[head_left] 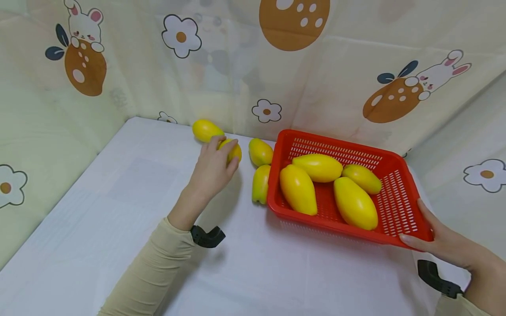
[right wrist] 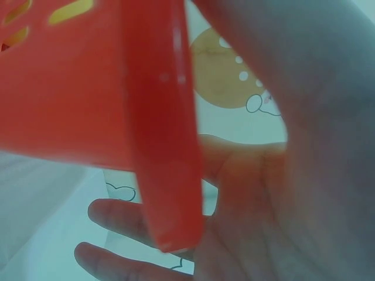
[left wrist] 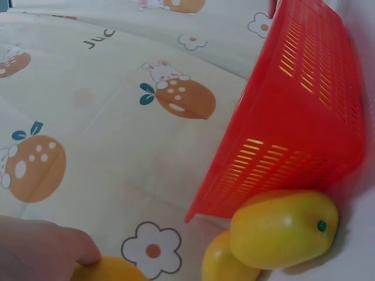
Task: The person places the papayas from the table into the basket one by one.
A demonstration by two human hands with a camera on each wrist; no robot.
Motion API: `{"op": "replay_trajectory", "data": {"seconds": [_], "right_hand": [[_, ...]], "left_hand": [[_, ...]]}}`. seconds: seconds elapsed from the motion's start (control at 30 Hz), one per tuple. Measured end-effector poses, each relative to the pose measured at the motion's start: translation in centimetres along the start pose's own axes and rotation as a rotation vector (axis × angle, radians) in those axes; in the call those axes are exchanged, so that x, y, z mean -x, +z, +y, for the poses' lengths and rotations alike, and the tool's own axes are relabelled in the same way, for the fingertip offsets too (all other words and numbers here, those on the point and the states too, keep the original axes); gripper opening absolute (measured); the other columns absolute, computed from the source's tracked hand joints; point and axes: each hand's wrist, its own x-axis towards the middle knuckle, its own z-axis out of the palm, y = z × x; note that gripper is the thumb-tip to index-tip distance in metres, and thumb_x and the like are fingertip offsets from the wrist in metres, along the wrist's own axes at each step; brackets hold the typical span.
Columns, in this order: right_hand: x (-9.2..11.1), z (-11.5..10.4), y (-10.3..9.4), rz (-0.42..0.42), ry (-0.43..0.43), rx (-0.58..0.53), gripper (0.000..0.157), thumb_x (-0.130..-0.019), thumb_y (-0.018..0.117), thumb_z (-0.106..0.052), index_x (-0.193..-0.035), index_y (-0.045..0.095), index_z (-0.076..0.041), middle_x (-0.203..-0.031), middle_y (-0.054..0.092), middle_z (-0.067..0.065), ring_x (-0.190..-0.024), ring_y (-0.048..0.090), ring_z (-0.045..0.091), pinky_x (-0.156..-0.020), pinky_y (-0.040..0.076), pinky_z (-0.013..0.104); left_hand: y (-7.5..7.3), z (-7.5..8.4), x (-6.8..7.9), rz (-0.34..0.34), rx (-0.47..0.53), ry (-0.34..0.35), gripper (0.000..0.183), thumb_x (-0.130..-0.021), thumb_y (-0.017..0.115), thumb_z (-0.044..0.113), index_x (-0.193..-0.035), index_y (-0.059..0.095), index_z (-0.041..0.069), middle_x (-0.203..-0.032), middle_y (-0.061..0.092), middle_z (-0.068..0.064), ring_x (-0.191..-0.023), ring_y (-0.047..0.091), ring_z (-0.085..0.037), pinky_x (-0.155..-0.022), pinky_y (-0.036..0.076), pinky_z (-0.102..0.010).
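Note:
My left hand (head_left: 211,169) grips a yellow mango (head_left: 236,152) near the back edge of the table, its fingers curled over the fruit. In the left wrist view, part of that hand (left wrist: 44,249) shows at the lower left with the mango's orange-yellow top (left wrist: 114,270). At the right, my right hand (head_left: 450,239) holds the near right corner of a red plastic basket (head_left: 349,235), thumb on the rim. Close up in the right wrist view, the basket's rim (right wrist: 164,129) hides part of the fingers. Several yellow mangoes (head_left: 298,188) lie inside the basket.
Another mango (head_left: 206,130) lies by the back edge, beyond the left hand. Two more, a yellow one (head_left: 260,152) and a greenish-yellow one (head_left: 260,186), sit against the basket's left side. A printed cloth (head_left: 225,66) hangs behind the white-covered table (head_left: 118,210).

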Motion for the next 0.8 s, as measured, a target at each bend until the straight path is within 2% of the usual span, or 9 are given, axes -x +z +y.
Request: {"op": "replay_trajectory", "data": {"seconds": [0.23,0.47,0.8], "right_hand": [[0.1,-0.1,0.0,-0.005,-0.009,0.017,0.104,-0.093,0.057,-0.034,-0.139,-0.035,-0.017,-0.139,0.008,0.042,-0.11,0.03,0.053,-0.076,0.057,0.049],[0.3,-0.2,0.1,-0.001,-0.005,0.017,0.104,-0.093,0.057,-0.035,-0.138,-0.035,-0.019,-0.141,0.006,0.042,-0.111,0.029,0.053,-0.078,0.056,0.05],[0.3,-0.2,0.0,-0.005,-0.001,0.02,0.104,-0.093,0.057,-0.035,-0.139,-0.035,-0.019,-0.14,0.007,0.042,-0.111,0.029,0.053,-0.077,0.056,0.05]], "left_hand": [[0.2,0.4,0.0,0.175,0.054,0.048,0.042,-0.094,0.057,0.022,-0.135,0.054,0.013,-0.142,0.04,-0.016,-0.129,0.038,-0.036,-0.105,0.041,-0.046],[0.8,0.9,0.0,0.35,0.106,0.182,0.04,-0.091,0.061,0.015,-0.13,0.057,0.009,-0.14,0.041,-0.016,-0.129,0.037,-0.033,-0.107,0.04,-0.041],[1.3,1.9,0.4,0.442,0.147,0.307,0.041,-0.091,0.061,0.015,-0.132,0.056,0.01,-0.14,0.039,-0.013,-0.132,0.035,-0.028,-0.109,0.039,-0.036]]}}
